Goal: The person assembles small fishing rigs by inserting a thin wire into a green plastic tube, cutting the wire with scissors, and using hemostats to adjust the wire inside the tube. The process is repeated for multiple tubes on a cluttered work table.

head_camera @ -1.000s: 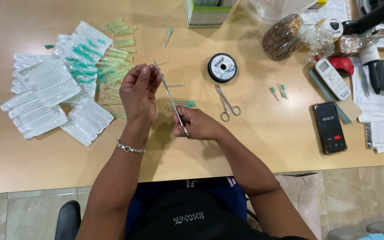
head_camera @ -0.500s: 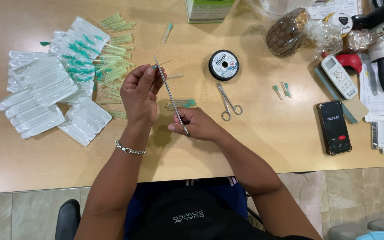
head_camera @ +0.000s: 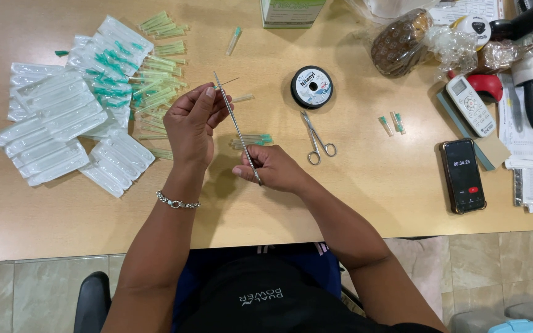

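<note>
the right hand (head_camera: 276, 168) is gripping a long pair of slim metal forceps (head_camera: 237, 128) near their lower end, fingers curled shut around the shaft, the tips pointing up and away toward the left hand (head_camera: 194, 123). the left hand is hovering above the wooden table (head_camera: 365, 203), its fingertips pinched closed on a thin needle (head_camera: 229, 82) that is sticking out to the right, just where the forceps tips are meeting it — whether the tips are actually clamping the needle is too fine to tell.

as for progress, judging from how things are lying: to the left, a heap of clear blister packs (head_camera: 57, 132) is sitting beside a spread of loose green-capped needles (head_camera: 155, 80), so a fair number are looking unwrapped already, while several packs are appearing sealed yet. a few more capped needles (head_camera: 254, 140) are lying just beyond the right hand, and a small group of green caps (head_camera: 391, 123) is resting well apart to the right. the work is seeming to be somewhere in the middle, not near its end.

a black spool of thread (head_camera: 311, 87) is sitting beyond the hands, with small scissors (head_camera: 317, 139) lying just beside it — both untouched. a phone (head_camera: 462, 176) with a running timer is lying at the right edge.
</note>
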